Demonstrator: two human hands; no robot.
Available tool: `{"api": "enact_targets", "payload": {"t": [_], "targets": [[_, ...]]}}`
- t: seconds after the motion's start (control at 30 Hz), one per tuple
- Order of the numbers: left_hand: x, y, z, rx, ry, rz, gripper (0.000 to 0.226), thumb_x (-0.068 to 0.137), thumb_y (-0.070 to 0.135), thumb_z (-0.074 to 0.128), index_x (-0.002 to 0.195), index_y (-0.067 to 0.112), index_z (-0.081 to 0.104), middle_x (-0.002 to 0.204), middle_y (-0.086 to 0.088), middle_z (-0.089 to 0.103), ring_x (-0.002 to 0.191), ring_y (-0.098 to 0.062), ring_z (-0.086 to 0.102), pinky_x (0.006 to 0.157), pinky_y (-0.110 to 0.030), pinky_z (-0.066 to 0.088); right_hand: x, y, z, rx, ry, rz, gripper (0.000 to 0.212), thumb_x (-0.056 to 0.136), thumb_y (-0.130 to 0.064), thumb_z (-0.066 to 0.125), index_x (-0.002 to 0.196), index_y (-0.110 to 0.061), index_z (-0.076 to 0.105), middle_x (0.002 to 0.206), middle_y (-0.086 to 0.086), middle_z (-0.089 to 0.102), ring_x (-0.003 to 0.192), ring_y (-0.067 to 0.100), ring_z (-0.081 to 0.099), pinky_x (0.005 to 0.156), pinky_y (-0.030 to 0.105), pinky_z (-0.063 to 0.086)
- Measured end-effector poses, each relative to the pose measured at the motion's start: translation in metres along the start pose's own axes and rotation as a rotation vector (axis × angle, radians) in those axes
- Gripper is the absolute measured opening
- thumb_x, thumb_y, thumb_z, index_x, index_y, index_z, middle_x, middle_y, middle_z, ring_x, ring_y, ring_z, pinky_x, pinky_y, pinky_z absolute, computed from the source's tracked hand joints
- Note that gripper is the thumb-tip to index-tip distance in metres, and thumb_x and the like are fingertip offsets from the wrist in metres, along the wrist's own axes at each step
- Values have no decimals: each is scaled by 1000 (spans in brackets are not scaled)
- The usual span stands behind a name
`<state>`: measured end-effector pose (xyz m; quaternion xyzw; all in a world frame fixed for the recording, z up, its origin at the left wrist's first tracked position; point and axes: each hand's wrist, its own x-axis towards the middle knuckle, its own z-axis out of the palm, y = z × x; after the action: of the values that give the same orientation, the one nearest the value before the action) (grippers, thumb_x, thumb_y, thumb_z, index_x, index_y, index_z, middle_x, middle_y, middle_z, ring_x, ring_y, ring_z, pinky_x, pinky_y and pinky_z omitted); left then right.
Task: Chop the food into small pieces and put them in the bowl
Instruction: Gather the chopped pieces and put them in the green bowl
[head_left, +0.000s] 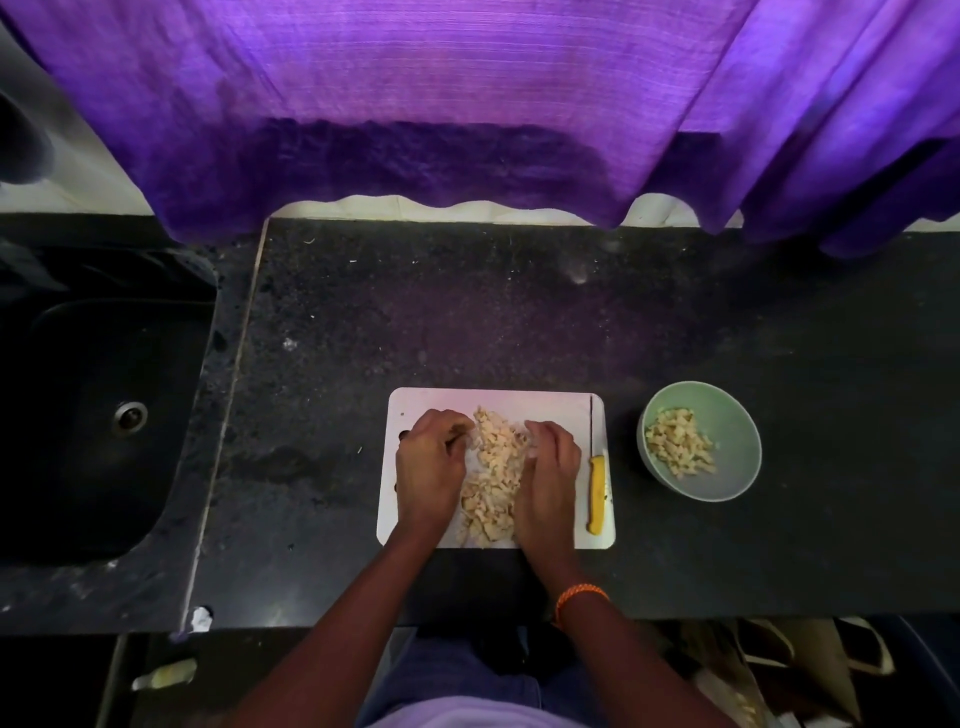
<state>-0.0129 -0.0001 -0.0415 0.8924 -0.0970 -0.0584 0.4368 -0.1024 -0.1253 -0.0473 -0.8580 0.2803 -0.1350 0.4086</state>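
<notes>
Both hands are down on the white cutting board (545, 410), one on each side of the pile of chopped food (491, 478), which lies in the middle of the board as a pale heap. The left hand (431, 462) has its fingers curled inward against the pile's left edge, and the right hand (550, 467) lies with straighter, loosely bent fingers along its right edge; neither plainly grips anything, and it looks as though they are pressing the pieces together to scoop them up. The heap is stretched out, its long axis running from the near edge of the board away toward the far edge, leaning slightly right at the far end. The risk, as I judge it, is spillage: the pieces are small and loose, the green bowl (727, 415) stands well apart on the dark table (415, 312) to the right of the board, and a double handful carried across that gap could shed bits onto the table or past the bowl's rim (it already holds a portion). The yellow-handled knife (596, 493) lies on the board just beside the right hand, blade pointing away, so a careless sweep rightward could knock it or brush the edge.
</notes>
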Motion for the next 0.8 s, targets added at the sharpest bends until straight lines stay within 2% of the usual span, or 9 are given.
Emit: {"api": "enact_targets", "payload": {"t": [0.1,0.17,0.27,0.33,0.4,0.47,0.6,0.67,0.8], "targets": [[1,-2,2,-14,-35,4,29,86,-2,82,99,23,78,99,16,71,89,-2,68,87,-29,59,8,-5,10,122,-65,-22,38,105,-16,38,141,-21,50,143,-6,43,136,12,38,115,32,35],[3,-3,3,-16,-75,18,28,86,0,83,100,23,80,100,15,75,89,-2,70,88,-30,59,16,-2,7,99,-113,-74,38,106,-20,35,141,-20,51,144,-5,44,136,13,40,115,36,38],[3,-7,4,44,-120,68,30,89,2,78,104,27,83,102,16,79,96,-7,71,93,-34,56,25,0,-4,-220,-176,-293,40,107,-30,38,143,-19,51,146,-1,48,137,17,43,113,41,38],[2,-8,2,80,-94,103,35,91,-3,70,105,26,83,100,13,79,97,-13,69,91,-36,54,25,-1,-5,-451,-266,-410,53,105,-45,39,154,-24,40,153,0,43,143,20,37,118,45,30],[3,-10,0,102,-53,92,37,91,-7,64,103,23,82,97,10,78,96,-16,66,88,-35,52,24,0,0,-561,-348,-432,70,101,-60,36,161,-28,25,163,1,32,151,23,27,123,49,21],[2,-12,-1,114,-4,67,39,89,-10,61,99,22,80,95,10,76,94,-16,63,85,-31,48,24,3,6,-617,-379,-430,74,99,-66,33,163,-30,22,167,4,26,152,27,23,122,52,20],[3,-17,-3,65,46,32,43,87,-15,55,99,22,75,95,14,73,90,-13,63,85,-34,51,29,0,7,-700,-343,-537,52,103,-53,38,146,-26,44,149,10,43,126,29,45,99,46,40],[4,-16,-2,3,46,4,47,88,-15,53,107,23,73,94,16,72,92,-7,66,87,-33,54,31,-1,8,-701,-326,-602,38,104,-42,39,136,-24,49,137,10,50,115,29,49,91,43,43],[6,-13,0,-63,28,-39,51,89,-13,52,116,26,70,94,15,72,94,-9,69,85,-39,58,32,1,12,-709,-351,-676,23,100,-29,45,122,-22,50,119,5,54,104,25,54,81,40,50]]}}
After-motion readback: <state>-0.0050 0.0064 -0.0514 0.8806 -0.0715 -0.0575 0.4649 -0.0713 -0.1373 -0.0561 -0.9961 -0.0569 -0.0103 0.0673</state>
